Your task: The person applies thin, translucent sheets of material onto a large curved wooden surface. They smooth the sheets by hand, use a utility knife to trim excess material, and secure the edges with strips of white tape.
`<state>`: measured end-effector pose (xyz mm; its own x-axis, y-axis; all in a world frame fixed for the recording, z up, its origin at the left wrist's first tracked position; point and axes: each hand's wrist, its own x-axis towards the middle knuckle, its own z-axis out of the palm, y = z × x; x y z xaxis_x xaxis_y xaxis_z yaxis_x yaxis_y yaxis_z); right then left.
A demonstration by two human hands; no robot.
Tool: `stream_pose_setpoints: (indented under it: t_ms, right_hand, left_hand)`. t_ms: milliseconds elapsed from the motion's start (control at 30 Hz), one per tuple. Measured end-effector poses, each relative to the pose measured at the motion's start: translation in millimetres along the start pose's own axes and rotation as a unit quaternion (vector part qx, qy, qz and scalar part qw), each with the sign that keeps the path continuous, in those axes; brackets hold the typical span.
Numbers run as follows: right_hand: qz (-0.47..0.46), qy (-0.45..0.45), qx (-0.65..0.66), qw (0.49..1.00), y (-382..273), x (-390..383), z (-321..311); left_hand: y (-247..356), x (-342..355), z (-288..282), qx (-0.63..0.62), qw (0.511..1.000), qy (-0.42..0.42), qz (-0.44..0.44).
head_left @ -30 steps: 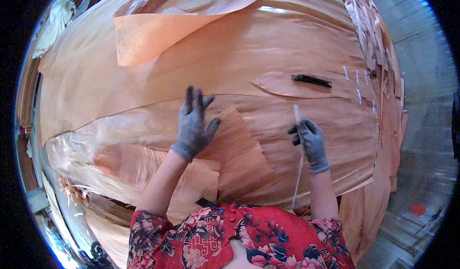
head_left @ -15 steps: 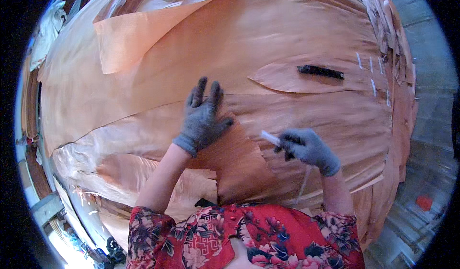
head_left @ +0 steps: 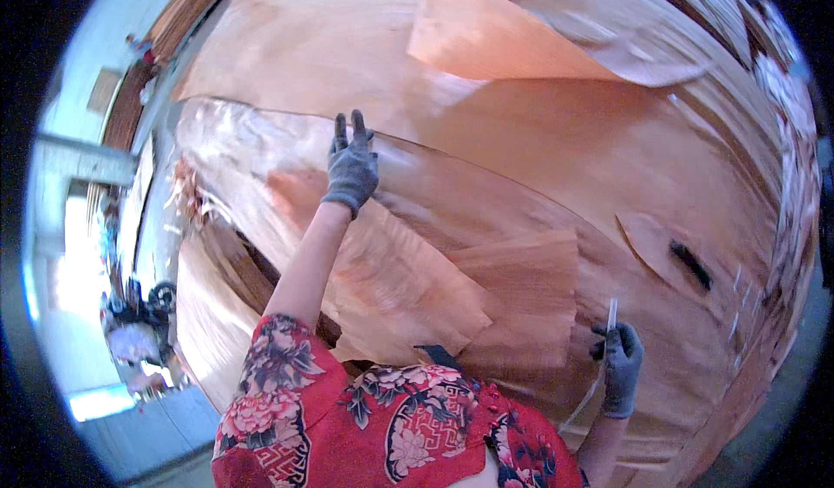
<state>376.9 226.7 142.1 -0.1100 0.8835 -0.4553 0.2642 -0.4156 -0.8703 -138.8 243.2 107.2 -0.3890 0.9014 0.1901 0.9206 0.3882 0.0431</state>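
My left hand [head_left: 352, 168], in a grey work glove with dark fingertips, rests or hovers over a large wood veneer sheet [head_left: 417, 210] near its long dark edge, fingers stretched out. At the lower right my gloved right hand [head_left: 620, 365] is closed around a strip of white tape [head_left: 612, 314]. One end of it sticks up past the fingers, and a thin tail hangs toward my body. Between my arms lie loose veneer pieces [head_left: 526, 301] overlapping each other. A black utility knife [head_left: 691, 265] lies on a pointed veneer piece beyond my right hand.
A curled veneer flap [head_left: 495, 41] rises at the far side. Short white tape strips [head_left: 737, 301] mark the sheet at the right, by its ragged edge. Torn veneer scraps [head_left: 187, 184] stick out at the left. Beyond stand stacked boards [head_left: 130, 106] and a motorbike-like dark shape [head_left: 139, 314].
The view has swung left, so the veneer sheets, knife and flap appear farther right. My left hand has reached out leftward along the sheet; my right hand still holds the tape, its end now pointing up.
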Motion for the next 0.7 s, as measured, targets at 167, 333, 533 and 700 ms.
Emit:
stream_pose_setpoints:
  t_ms: [167, 333, 533, 700]
  right_hand:
    - [-0.027, -0.029, -0.041, 0.998, -18, -10, 19]
    - [-0.051, -0.062, -0.078, 0.994, -31, -6, 36]
    - [-0.051, -0.108, -0.084, 0.989, -59, 0, 65]
    - [-0.055, -0.143, -0.118, 0.981, -64, 10, 95]
  left_hand:
    - [-40, 5, -3, 0.020, 0.992, 0.037, -0.118]
    - [-75, -28, -2, 0.021, 0.962, 0.126, -0.243]
    - [-109, -73, 6, 0.019, 0.939, 0.144, -0.310]
    - [-86, -32, 37, 0.067, 0.975, -0.051, -0.208]
